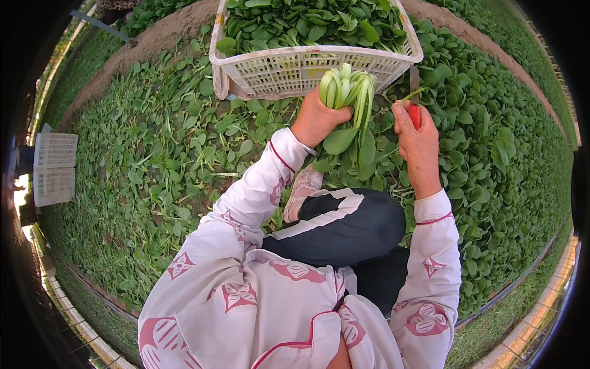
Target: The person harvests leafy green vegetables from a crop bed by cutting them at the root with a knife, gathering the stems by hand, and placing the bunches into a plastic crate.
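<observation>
My left hand grips a bunch of leafy greens, pale stems up and leaves hanging down. To the right, my right hand is closed around the red handle of a knife; its blade points up and away from me. A thin loose stalk is pinched near my right thumb and lies across the blade. Just beyond the bunch stands a white plastic crate, filled with the same kind of greens.
Dense standing greens grow on the right. Cut leaves and stalks litter the ground on the left. Another white crate stands at the far left, beside what looks like a person. A bare soil furrow curves behind the full crate.
</observation>
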The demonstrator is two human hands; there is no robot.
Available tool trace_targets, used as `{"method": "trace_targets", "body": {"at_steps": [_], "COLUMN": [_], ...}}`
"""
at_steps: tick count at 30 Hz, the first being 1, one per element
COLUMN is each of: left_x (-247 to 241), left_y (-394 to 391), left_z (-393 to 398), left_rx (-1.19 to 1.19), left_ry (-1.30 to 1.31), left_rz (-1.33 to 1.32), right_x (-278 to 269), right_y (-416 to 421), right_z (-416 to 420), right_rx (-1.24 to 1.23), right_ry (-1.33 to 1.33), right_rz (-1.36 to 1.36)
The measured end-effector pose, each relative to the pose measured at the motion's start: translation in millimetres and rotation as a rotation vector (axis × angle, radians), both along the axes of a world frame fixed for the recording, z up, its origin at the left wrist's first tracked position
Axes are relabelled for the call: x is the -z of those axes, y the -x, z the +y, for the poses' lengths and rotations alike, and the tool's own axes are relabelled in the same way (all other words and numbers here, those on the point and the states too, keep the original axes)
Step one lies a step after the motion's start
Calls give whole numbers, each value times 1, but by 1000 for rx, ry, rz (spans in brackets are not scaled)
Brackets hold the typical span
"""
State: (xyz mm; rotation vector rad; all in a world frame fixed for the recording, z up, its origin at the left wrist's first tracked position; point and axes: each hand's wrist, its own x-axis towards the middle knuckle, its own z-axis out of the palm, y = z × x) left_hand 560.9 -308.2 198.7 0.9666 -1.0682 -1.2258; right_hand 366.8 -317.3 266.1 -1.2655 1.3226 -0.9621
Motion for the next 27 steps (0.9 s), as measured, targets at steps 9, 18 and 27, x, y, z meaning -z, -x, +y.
{"method": "trace_targets", "body": {"at_steps": [9,18,27], "left_x": [-31,-25,-62], "left_y": [24,-55,-280], "left_z": [11,-33,-260], "left_rx": [218,-14,-1143], "left_ry": [-283,-174,43], "left_rz": [477,258,-936], "right_x": [16,-8,38], "right_y": [-23,-4,99], "right_z": [-3,-4,-4], "right_rx": [-37,92,372], "right_ry": [2,-148,-232], "right_rz": [-157,-292,-136]}}
